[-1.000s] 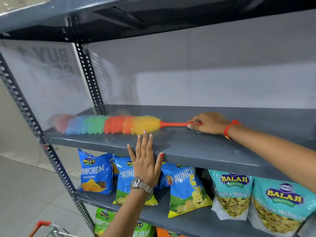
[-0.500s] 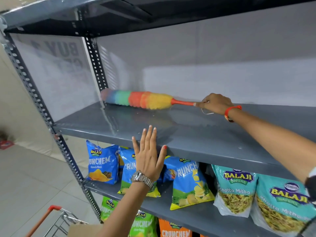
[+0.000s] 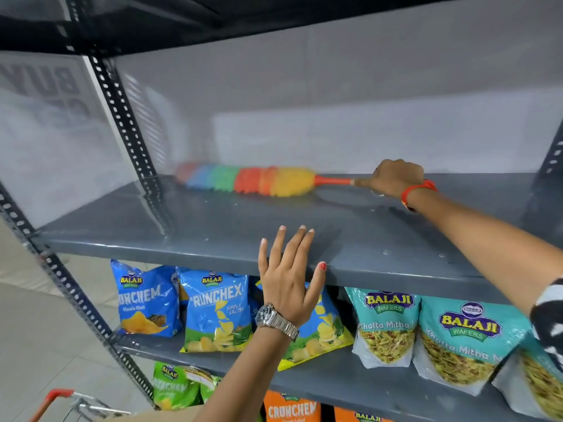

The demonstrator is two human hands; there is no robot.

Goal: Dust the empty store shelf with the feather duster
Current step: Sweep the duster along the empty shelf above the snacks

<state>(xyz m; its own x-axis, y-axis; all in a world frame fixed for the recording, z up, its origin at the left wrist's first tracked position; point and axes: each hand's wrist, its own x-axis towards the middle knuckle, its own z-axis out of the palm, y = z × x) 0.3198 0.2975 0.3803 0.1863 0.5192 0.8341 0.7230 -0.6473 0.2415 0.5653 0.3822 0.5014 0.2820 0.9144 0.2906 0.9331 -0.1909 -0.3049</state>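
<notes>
Now the right hand [image 3: 393,178], fingers closed around the orange handle, is sweeping the rainbow feather duster [image 3: 246,180] along the back of the empty grey shelf [image 3: 213,226], having moved rearward from its front, while the left hand [image 3: 289,284] is hovering open-fingered.

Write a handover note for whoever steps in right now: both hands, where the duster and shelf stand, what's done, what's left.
Right hand: closed on the duster handle, reaching to the back of the shelf.
Left hand: open, empty, fingers spread at the shelf's front edge; contact unclear.
Duster: head lies along the back left of the shelf by the wall, blurred, so mid-stroke.
Done: cannot tell how much has been swept; no dust visible either way.
Left: likely the middle, front and right end, then withdraw. Snack bags below are not part of the job.
</notes>
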